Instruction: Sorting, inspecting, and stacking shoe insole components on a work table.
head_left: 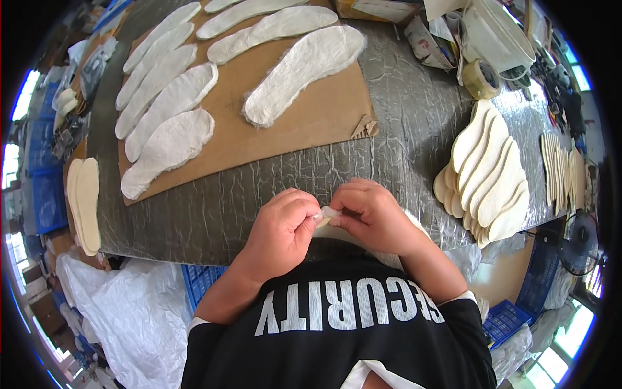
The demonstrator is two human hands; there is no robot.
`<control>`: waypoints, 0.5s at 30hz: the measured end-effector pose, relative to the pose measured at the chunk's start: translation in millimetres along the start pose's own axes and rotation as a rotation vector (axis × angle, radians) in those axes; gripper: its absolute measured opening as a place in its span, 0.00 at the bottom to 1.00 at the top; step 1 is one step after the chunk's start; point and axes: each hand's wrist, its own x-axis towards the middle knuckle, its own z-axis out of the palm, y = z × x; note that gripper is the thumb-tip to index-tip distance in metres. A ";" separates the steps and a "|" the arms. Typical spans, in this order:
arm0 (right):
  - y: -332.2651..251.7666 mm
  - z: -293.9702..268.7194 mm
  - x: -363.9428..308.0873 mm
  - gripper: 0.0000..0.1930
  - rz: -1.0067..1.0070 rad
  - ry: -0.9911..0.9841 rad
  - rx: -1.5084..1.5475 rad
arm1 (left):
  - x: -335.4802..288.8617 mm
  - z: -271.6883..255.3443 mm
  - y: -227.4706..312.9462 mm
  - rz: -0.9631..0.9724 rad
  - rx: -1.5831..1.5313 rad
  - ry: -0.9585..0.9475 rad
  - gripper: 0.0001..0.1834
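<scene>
My left hand (283, 228) and my right hand (372, 217) meet at the near table edge, close to my body. Both are closed, thumbs and fingers pinching a small piece of white fluffy material (329, 212) between them. A cream edge shows just under the fingertips. Part of a pale, fuzzy insole (414, 223) shows behind my right hand and wrist; most of it is hidden, and whether the pinched piece belongs to it I cannot tell. Beyond the hands, white fluffy insoles (304, 74) lie on a brown cardboard sheet (259, 152).
A fanned stack of cream insoles (489, 175) lies on the right of the dark table (402, 123), with another row (560, 170) farther right. Two insoles (84, 204) rest at the left. A tape roll (481, 78) and clear bucket (495, 35) stand at the back right.
</scene>
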 end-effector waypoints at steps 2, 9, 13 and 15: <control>1.3 2.7 3.7 0.07 -0.072 0.053 -0.055 | -3.4 0.1 -6.6 -0.058 -0.036 -0.001 0.03; 22.9 -7.8 10.5 0.02 0.203 -0.006 0.446 | -7.9 -13.2 -25.7 -0.517 -0.819 -0.061 0.17; 19.7 -6.9 13.8 0.06 0.157 0.028 0.335 | -2.7 0.2 -25.3 -0.479 -0.556 0.046 0.12; 21.3 -1.4 17.5 0.07 0.201 0.052 0.224 | -0.1 4.9 -28.1 -0.437 -0.478 0.093 0.10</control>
